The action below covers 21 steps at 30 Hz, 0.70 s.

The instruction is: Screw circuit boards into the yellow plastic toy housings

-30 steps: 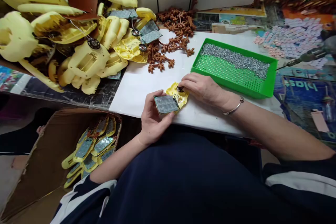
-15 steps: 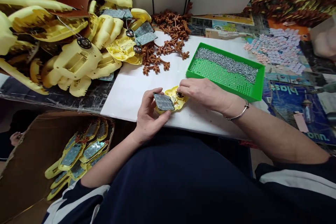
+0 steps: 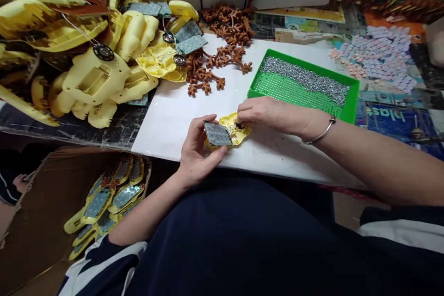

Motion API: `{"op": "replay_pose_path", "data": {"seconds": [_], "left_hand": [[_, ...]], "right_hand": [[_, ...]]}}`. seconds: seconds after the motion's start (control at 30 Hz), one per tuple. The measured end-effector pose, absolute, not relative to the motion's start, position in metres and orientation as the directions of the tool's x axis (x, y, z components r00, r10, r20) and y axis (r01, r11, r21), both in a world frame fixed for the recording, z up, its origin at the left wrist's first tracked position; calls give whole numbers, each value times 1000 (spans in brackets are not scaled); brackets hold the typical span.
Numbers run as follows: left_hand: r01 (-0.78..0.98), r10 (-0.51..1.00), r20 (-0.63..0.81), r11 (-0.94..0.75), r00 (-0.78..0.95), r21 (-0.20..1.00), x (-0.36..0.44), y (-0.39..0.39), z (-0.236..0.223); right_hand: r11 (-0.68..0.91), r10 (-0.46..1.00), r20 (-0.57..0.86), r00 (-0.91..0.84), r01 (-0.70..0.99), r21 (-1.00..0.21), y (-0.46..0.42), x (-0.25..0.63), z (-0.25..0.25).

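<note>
On the white board lies a yellow plastic shell [image 3: 245, 135], its open inside facing up with thin wires in it. A grey-green circuit board [image 3: 218, 134] rests tilted over the shell's left part. My left hand [image 3: 199, 152] grips the shell and circuit board from the left, thumb at the near edge, fingers at the far edge. My right hand [image 3: 258, 112] has its fingertips pinched on a small round black speaker [image 3: 239, 125] at the shell's right part. The fingers partly cover the speaker.
A green tray [image 3: 353, 101] of small screws stands behind my right forearm. Brown branch-shaped pieces [image 3: 229, 62] lie at the back. Yellow shells [image 3: 97, 78] are heaped at left; a cardboard box [image 3: 34, 222] below holds shells with circuit boards. Small pale pieces [image 3: 385, 55] lie at right.
The view has shifted slightly. My right hand has moved a little at the speaker, its wrist now nearer the tray's front. My left hand keeps its hold on the shell.
</note>
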<state>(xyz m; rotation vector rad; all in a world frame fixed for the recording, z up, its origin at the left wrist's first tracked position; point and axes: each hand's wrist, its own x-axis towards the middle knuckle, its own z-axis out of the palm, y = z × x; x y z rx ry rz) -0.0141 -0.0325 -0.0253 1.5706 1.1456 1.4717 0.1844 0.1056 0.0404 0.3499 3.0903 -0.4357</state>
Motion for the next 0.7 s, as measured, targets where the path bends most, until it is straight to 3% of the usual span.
{"op": "replay_pose_path", "data": {"seconds": [0.33, 0.4, 0.5, 0.6, 0.7], "left_hand": [[152, 873, 488, -482, -1, 863, -18, -18, -17], [145, 865, 501, -499, 25, 855, -18, -12, -13], [116, 867, 491, -499, 88, 859, -17, -4, -9], [75, 873, 471, -482, 128, 873, -15, 4, -9], [64, 873, 476, -484, 103, 873, -13, 9, -13]], "right_hand": [[847, 445, 73, -892, 394, -356, 94, 194, 39], [780, 522, 154, -839, 396, -485, 90, 192, 43], [658, 551, 210, -808, 267, -704, 84, 186, 48], [552, 578, 230, -783, 167, -817, 79, 178, 48], [422, 696, 235, -679, 122, -898, 77, 176, 42]]}}
